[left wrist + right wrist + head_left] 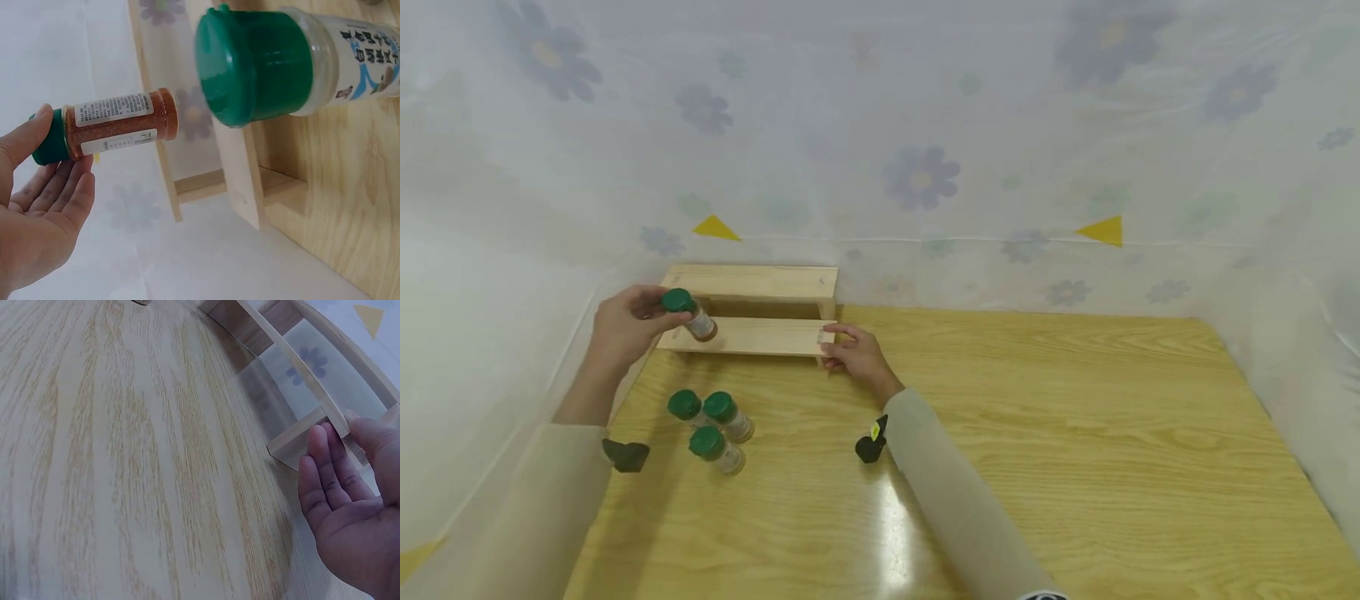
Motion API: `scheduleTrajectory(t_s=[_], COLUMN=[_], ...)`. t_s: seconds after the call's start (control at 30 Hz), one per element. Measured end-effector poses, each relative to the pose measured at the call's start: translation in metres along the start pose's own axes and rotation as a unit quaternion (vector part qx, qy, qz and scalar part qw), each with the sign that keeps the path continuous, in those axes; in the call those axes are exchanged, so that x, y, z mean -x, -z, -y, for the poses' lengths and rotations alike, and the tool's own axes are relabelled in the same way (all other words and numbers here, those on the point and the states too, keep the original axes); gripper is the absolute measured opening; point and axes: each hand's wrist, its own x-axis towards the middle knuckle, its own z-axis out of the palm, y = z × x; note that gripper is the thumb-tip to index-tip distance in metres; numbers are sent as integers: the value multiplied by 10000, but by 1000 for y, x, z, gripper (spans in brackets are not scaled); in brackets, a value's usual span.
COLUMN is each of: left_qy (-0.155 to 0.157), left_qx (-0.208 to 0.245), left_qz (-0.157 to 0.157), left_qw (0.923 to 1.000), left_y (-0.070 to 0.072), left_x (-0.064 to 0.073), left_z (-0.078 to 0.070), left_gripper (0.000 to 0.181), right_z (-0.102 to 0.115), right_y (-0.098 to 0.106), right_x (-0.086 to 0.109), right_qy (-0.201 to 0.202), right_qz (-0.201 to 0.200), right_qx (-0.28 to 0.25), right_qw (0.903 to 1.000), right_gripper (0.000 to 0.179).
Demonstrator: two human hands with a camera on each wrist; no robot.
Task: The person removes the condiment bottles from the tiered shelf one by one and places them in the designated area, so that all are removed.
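My left hand (624,327) grips a spice jar (119,125) by its green lid. Reddish-brown powder fills this jar, and white labels cover part of it. In the head view the jar is tilted, its base over the left part of the lower step of a two-step wooden rack (760,336); whether it touches the wood I cannot tell. At the rack's right end, my right hand (859,357) pinches the edge of the lower board (312,381) between thumb and fingers. Three more green-lidded jars (721,408) stand grouped in front of the rack, one looming large in the left wrist view.
The rack stands at the back left of the wood-grain table (1075,433), close to a flower-patterned sheet (925,108) that hangs behind. Pale sheeting (467,275) also borders the left side. Two yellow triangles (1101,231) mark the back sheet.
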Motion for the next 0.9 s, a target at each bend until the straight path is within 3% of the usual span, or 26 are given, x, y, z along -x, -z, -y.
scheduleTrajectory(t_s=[0.17,0.57,0.73,0.9], left_qy=[-373,-243,-293,-338], left_qx=[385,373,443,629], left_qz=[37,321,457,563], left_qw=[9986,9985,9975,9959], left_y=[8,26,32,36], left_x=[15,53,65,79], left_z=[-4,-16,-17,-8], left_gripper=[58,48,36,31], right_z=[-2,4,3,-1], right_y=[3,11,11,12], right_x=[-2,-5,-7,-7], right_qy=[196,-289,-213,-151], right_qz=[147,204,58,-54], right_qx=[-61,-27,-17,95], right_qw=[9997,9994,9998,9998], right_gripper=[34,42,40,38])
